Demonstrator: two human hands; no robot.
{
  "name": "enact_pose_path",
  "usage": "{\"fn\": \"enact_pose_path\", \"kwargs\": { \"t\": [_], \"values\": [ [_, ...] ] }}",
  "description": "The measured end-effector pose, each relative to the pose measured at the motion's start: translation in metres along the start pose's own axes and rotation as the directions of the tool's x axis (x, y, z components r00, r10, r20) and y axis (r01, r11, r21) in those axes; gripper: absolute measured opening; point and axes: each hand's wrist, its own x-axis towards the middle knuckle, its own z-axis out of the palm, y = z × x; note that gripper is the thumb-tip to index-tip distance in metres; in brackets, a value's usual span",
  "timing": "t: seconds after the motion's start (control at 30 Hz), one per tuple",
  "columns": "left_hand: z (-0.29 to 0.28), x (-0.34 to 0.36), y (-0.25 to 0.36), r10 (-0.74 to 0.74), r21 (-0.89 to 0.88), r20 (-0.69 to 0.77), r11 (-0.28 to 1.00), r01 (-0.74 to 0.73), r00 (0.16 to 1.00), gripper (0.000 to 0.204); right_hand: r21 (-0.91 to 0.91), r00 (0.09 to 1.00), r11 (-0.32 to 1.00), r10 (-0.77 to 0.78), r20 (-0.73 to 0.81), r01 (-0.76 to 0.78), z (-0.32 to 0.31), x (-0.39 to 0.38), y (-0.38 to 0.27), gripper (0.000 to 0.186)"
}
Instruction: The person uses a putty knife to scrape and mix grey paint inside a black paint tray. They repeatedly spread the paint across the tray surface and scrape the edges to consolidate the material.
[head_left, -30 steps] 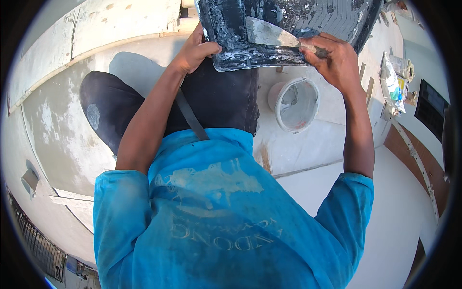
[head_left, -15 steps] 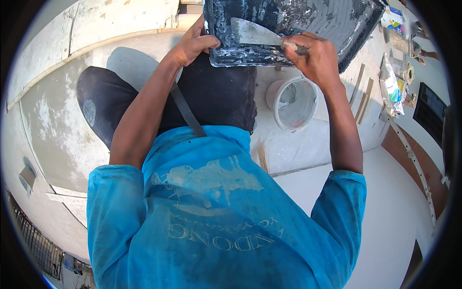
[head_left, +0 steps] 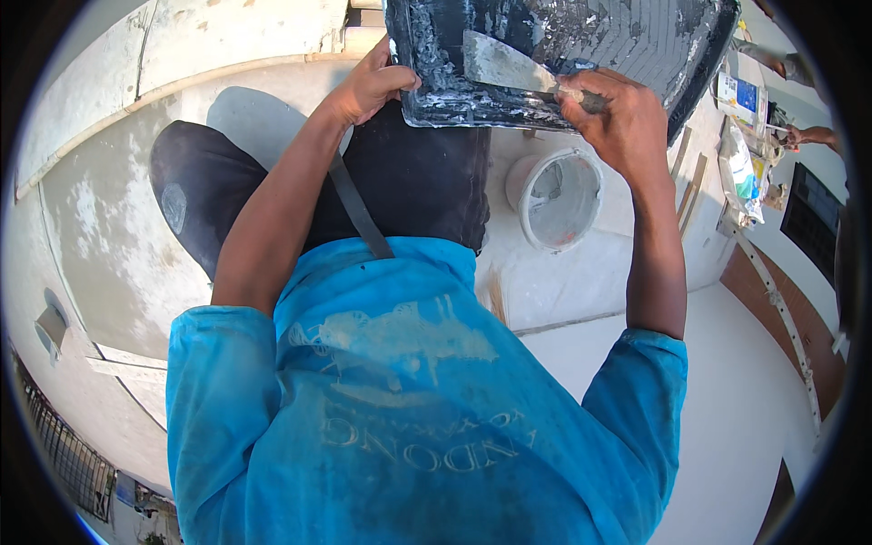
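Note:
A black paint tray (head_left: 636, 54), ribbed inside and smeared with whitish-grey residue, is held up at the top of the view. My left hand (head_left: 377, 86) grips its left rim, thumb lying over the edge. In my right hand (head_left: 622, 113) is a putty knife (head_left: 509, 65), its handle wrapped by the fingers. The blade, coated with pale grey paste, points left over the tray's near part; whether it touches the surface I cannot tell. Below the tray stands a white bucket (head_left: 559, 200) with grey paste inside.
Thin wooden strips (head_left: 692, 193) lie right of the bucket. Beyond them are bags (head_left: 743, 173) and a white-and-blue container (head_left: 738, 95). Another person's hand (head_left: 808, 136) shows at the far right. A pale board (head_left: 236, 36) runs along the upper left.
My right hand and the putty knife have moved right over the tray. The tray has shifted slightly right. Another person's arm now reaches further into view at the far right.

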Motion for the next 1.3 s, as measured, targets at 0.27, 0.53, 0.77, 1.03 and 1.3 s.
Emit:
{"fn": "enact_pose_path", "kwargs": {
  "t": [0.27,0.53,0.77,1.03,1.3],
  "values": [
    [-0.005,0.004,0.001,-0.014,-0.045,0.024,0.999,0.015,1.000,0.061,0.083,1.000,0.997,0.000,-0.007,0.000,0.007,0.001,0.005,0.017],
    [0.001,-0.001,0.010,-0.087,0.022,0.034,0.996,0.086,0.996,0.063,0.010,0.999,0.999,0.045,0.003,-0.045,0.000,0.006,-0.019,0.018],
    [-0.013,0.012,0.001,-0.071,-0.053,0.070,0.996,0.075,0.995,0.067,0.150,0.995,0.989,0.013,-0.101,0.003,0.032,0.007,-0.014,0.018],
    [0.002,0.006,0.019,-0.098,-0.015,0.047,0.995,0.099,0.994,0.073,0.348,0.989,0.927,0.115,0.088,-0.139,0.043,0.001,-0.018,0.017],
    [0.005,0.010,0.012,-0.053,-0.125,0.053,0.990,0.059,0.997,0.074,0.590,0.871,0.645,0.302,0.386,-0.485,0.036,0.018,-0.010,0.018]
  ]
}}
